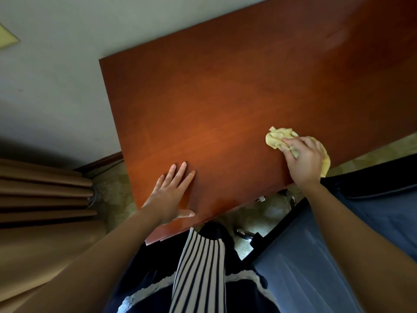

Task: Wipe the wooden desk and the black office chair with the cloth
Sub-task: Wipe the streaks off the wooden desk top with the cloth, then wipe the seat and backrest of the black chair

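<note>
The reddish-brown wooden desk [225, 98] fills the middle of the view, its top bare. My right hand [304, 159] grips a crumpled yellow cloth [278, 137] and holds it down on the desk near the front right edge. My left hand [171, 190] rests flat on the desk near the front edge, fingers straight and spread. The black office chair [372, 181] shows as a dark edge at the right, partly hidden by my right arm and a blue-grey cover.
A pale wall [56, 64] runs behind and left of the desk. Tan curtains [40, 195] hang at the left. Patterned carpet [259, 213] and metal chair legs [244, 233] show below the desk edge. My striped and dark clothing is at bottom centre.
</note>
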